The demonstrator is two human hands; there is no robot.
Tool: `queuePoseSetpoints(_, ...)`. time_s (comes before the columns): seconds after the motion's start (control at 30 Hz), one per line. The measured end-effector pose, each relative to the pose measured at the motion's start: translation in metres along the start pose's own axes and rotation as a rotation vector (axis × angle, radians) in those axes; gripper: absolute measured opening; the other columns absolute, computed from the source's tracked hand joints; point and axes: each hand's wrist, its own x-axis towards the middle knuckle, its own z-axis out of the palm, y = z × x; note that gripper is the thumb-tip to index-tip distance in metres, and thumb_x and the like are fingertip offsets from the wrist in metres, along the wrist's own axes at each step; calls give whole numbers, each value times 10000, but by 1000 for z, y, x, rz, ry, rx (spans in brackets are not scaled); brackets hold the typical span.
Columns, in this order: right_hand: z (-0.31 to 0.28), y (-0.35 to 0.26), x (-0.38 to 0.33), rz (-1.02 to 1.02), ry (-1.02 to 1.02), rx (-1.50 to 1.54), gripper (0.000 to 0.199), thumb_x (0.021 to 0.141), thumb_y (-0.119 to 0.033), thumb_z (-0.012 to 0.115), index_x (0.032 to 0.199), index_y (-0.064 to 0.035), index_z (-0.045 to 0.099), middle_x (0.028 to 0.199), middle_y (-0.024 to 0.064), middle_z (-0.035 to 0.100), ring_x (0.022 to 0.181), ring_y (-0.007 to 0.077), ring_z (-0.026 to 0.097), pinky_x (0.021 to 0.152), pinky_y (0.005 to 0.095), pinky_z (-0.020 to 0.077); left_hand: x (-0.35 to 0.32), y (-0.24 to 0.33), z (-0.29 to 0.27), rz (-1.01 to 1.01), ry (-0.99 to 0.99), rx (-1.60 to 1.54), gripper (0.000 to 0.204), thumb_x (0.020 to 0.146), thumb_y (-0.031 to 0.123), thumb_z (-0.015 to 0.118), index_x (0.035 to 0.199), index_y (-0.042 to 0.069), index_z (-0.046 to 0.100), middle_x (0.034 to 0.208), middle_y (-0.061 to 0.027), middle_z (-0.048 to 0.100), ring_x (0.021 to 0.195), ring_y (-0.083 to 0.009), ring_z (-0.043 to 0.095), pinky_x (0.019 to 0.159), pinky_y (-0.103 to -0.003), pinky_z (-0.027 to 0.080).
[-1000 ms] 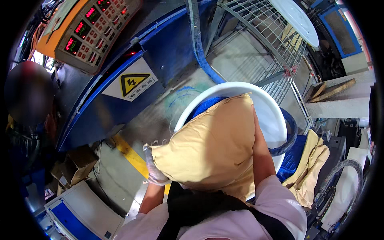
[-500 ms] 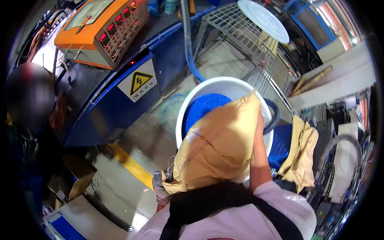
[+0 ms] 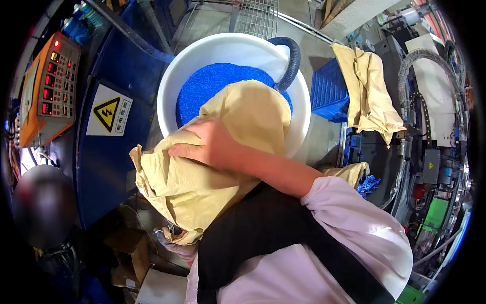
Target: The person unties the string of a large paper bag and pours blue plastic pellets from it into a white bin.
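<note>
A tan paper sack [image 3: 255, 114] lies slanted over the near side of a big white tub [image 3: 168, 83]. Blue granules [image 3: 217, 78] fill the bottom of the tub. My right hand [image 3: 210, 142], bare, is closed on a fold of the sack near its left side, thumb over the paper. Lower down, my gloved left hand [image 3: 174, 245] grips the gathered end of the sack; most of its fingers are hidden under the paper. The sack's far end hangs inside the tub, and what is in it cannot be seen. A dark ribbed hose [image 3: 289, 63] bends over the rim into the granules.
Empty-looking tan sacks [image 3: 367, 91] drape over a blue plastic crate [image 3: 329, 93] at the right. A blue cabinet [image 3: 109, 167] with a warning sign stands left, an orange control box [image 3: 50, 86] beside it. A cardboard box [image 3: 129, 253] sits lower left, machinery [image 3: 430, 167] far right.
My right hand has moved from the sack's right edge leftward across its top and grips a fold there. The sack has turned and looks flatter; more of the blue granules shows. The view has shifted.
</note>
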Motion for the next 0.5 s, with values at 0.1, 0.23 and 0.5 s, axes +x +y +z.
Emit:
queuePoseSetpoints(0.1,-27,15,-23,-7,60,93,296,763,-289,696,778,4,653,681,145,626,603,270,595,574,343,451,-16,13,24,103,4,74,297,887,384,508,792,102,515,743,-16,496,700,-146,493,688,-301,431)
queuePoseSetpoints(0.23,-72,26,-49,87,134,388,373,799,-352,673,789,19,637,665,127,613,594,181,568,574,313,438,-47,41,63,221,31,163,305,893,391,494,802,100,514,759,-19,498,714,-147,496,708,-300,428)
queuePoseSetpoints(0.5,-191,47,-98,256,28,701,319,857,-303,622,889,14,647,721,6,612,674,64,527,593,253,438,-150,122,156,-108,153,-308,386,920,391,416,858,40,562,830,-76,588,801,-178,570,744,-317,457)
